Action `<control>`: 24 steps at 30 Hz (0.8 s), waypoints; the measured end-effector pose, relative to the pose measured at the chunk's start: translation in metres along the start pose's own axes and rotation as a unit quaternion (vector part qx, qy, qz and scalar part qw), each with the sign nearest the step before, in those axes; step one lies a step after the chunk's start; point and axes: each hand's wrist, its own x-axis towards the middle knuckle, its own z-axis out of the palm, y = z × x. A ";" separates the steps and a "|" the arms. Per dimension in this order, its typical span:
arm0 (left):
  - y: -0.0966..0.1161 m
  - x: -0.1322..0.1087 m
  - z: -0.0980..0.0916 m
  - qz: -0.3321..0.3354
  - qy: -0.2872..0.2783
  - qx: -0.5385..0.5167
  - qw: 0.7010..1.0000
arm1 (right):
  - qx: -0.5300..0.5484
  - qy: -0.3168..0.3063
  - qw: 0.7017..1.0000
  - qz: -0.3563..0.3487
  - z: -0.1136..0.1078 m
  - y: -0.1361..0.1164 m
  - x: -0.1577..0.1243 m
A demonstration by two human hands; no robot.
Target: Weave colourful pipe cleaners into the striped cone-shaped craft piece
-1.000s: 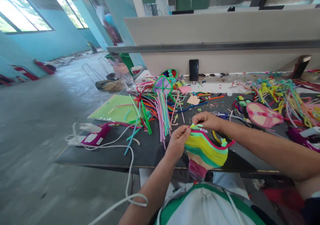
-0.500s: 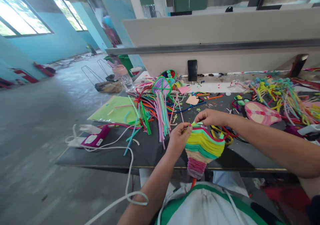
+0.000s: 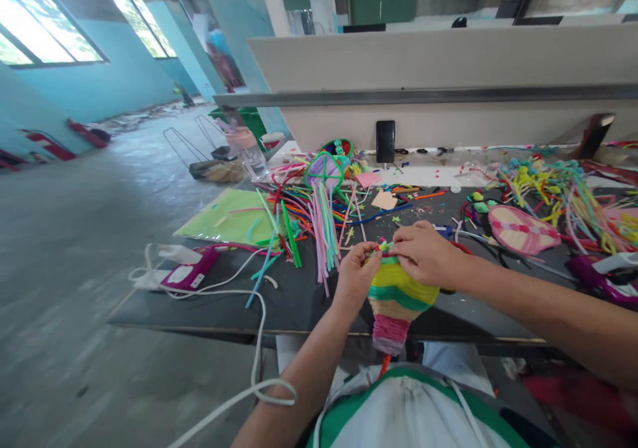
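A fan-shaped piece wound from pipe cleaners (image 3: 401, 295), striped yellow, teal, beige and pink, stands upright before me at the table's front edge, its narrow end down. My left hand (image 3: 359, 272) pinches its upper left corner, where small pink and yellow-green tips (image 3: 383, 244) poke out. Bent over the top edge, my right hand (image 3: 423, 252) presses its fingers against the piece and hides the upper right part. An orange-red stem (image 3: 384, 366) sticks out below. Just past my right hand lies a small blue object (image 3: 442, 230), partly hidden.
Loose pipe cleaners (image 3: 323, 228) and a purple-green diamond piece (image 3: 323, 171) lie beyond my left hand. A magenta device (image 3: 192, 272) with white cable (image 3: 256, 341) sits left. A pink oval piece (image 3: 523, 227) is right. A phone (image 3: 385, 141) leans on the back panel.
My right hand has come lower and turned over the top edge, covering more of the striped piece's right side. My left hand keeps its pinch at nearly the same spot.
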 end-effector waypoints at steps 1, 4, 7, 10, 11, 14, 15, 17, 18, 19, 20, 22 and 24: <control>0.000 0.000 0.001 -0.001 0.003 0.003 1.000 | -0.024 -0.006 1.000 0.006 0.000 -0.005 0.000; 0.002 0.000 0.002 -0.006 0.012 0.009 1.000 | -0.089 -0.024 0.995 0.037 -0.001 -0.017 0.000; 0.005 -0.001 0.003 -0.029 0.011 -0.005 0.999 | -0.119 -0.023 0.991 0.055 0.001 -0.026 0.000; 0.008 -0.002 0.003 -0.065 -0.009 -0.057 0.996 | -0.121 -0.023 0.991 0.061 0.002 -0.029 -0.001; 0.009 -0.002 0.004 -0.073 -0.017 -0.075 0.994 | -0.118 -0.025 0.991 0.064 0.002 -0.030 -0.001; 0.010 -0.002 0.006 -0.072 -0.013 -0.108 0.991 | -0.111 -0.033 0.991 0.069 0.003 -0.028 0.000; 0.010 -0.002 0.007 -0.069 -0.007 -0.115 0.991 | -0.110 -0.035 0.991 0.070 0.004 -0.028 0.000; 0.009 -0.002 0.008 -0.066 0.001 -0.122 0.990 | -0.112 -0.038 0.990 0.070 0.005 -0.027 0.001; 0.008 -0.002 0.008 -0.065 0.002 -0.122 0.990 | -0.115 -0.037 0.990 0.070 0.005 -0.027 0.002; 0.007 -0.002 0.008 -0.062 0.002 -0.118 0.991 | -0.117 -0.036 0.990 0.069 0.005 -0.028 0.002; 0.006 -0.001 0.007 -0.056 0.003 -0.112 0.992 | -0.119 -0.035 0.990 0.067 0.004 -0.028 0.002; 0.004 0.000 0.006 -0.043 0.003 -0.100 0.994 | -0.121 -0.033 0.990 0.067 0.004 -0.030 0.002; 0.003 0.000 0.004 -0.039 -0.002 -0.091 0.995 | -0.122 -0.033 0.990 0.070 0.004 -0.031 0.002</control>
